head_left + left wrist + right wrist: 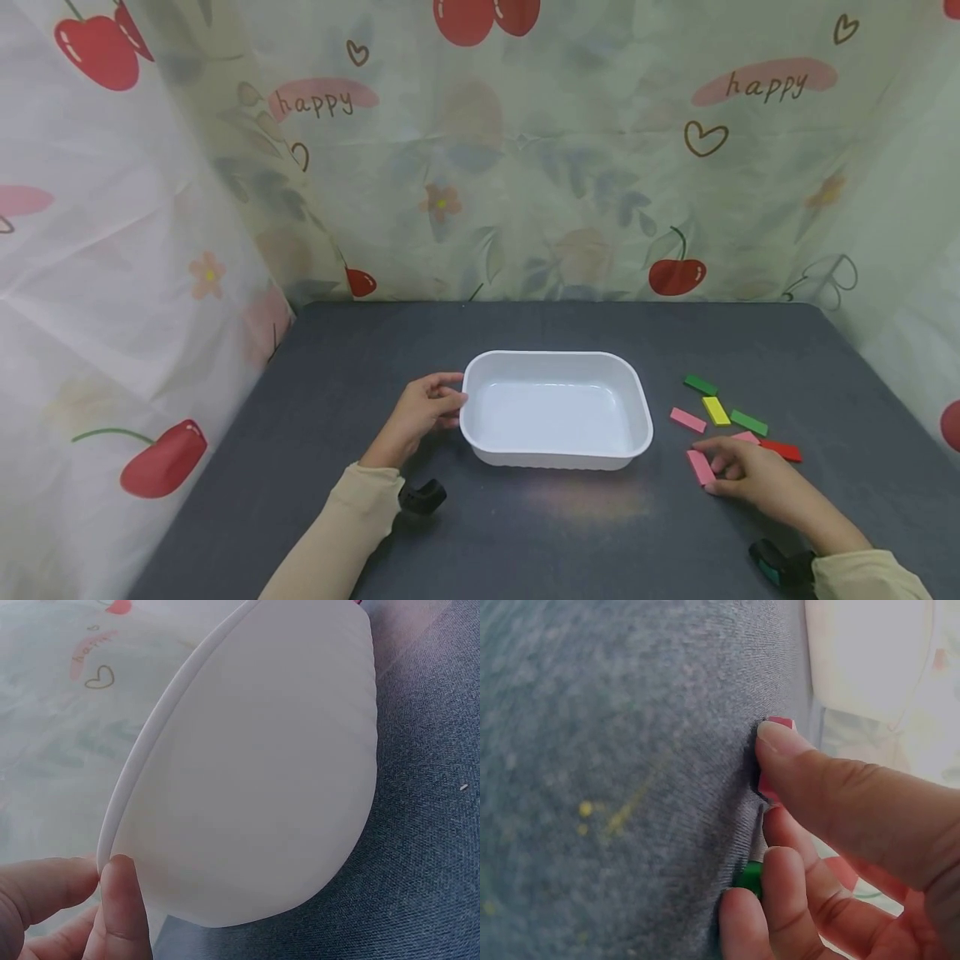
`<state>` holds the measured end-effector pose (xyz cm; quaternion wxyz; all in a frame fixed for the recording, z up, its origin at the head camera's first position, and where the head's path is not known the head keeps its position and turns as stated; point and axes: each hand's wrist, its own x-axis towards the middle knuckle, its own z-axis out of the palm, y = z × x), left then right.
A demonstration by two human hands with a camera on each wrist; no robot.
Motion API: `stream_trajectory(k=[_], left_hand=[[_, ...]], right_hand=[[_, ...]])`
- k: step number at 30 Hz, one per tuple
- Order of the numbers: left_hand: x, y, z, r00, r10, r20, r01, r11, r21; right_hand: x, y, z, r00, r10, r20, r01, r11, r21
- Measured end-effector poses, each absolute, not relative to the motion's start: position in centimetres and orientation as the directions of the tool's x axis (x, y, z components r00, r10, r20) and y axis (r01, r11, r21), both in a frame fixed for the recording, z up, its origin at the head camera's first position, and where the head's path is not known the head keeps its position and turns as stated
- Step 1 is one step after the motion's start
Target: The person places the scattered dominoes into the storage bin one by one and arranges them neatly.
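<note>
A white rectangular plastic basin [555, 408] sits on the dark table. At its left end my left hand [427, 412] pinches the rim between thumb and finger; close up, the fingertips [124, 892] meet at the rim of the basin [247, 772]. To the right of the basin, my right hand [753, 471] holds a small pink block [701, 467] between thumb and fingers, low at the tabletop. In the right wrist view, the thumb covers most of that pink block [781, 722]. A green block [750, 877] shows behind the other fingers there.
Beyond the right hand lie several loose blocks: green [701, 384], yellow [716, 410], pink [687, 419] and red [781, 451]. Another pink block [746, 437] is partly behind the hand. Patterned cloth [525, 167] hangs behind and beside the table [375, 333].
</note>
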<state>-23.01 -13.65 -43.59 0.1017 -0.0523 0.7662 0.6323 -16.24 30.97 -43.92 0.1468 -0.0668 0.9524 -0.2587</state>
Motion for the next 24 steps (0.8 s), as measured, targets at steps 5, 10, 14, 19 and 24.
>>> stream_trajectory(k=[5,10,14,19,24], left_hand=[[-23.0,-13.6,-43.5,-0.974,0.048,-0.219,-0.206,0.199,0.958],[-23.0,-13.6,-43.6,-0.978,0.049,-0.205,-0.192,0.188,0.963],[-23.0,-13.5,-43.8,-0.979,0.052,-0.196,-0.183,0.185,0.966],[-23.1,-13.6,-43.8,-0.981,0.052,-0.187,-0.174,0.188,0.967],[-23.0,-13.5,-43.7,-0.981,0.052,-0.188,-0.175,0.186,0.967]], right_hand=[[-16.0,31.0,-43.6,-0.953,-0.203,-0.224,-0.062,0.857,-0.512],[-15.6,30.7,-42.6,-0.960,-0.223,-0.171,-0.096,0.832,-0.547],[-15.7,30.1,-40.9,-0.969,-0.211,-0.126,-0.103,0.812,-0.575],[-16.4,28.6,-38.6,-0.976,-0.203,-0.075,-0.113,0.773,-0.625],[-17.3,26.1,-37.0,-0.976,-0.217,-0.018,-0.136,0.672,-0.728]])
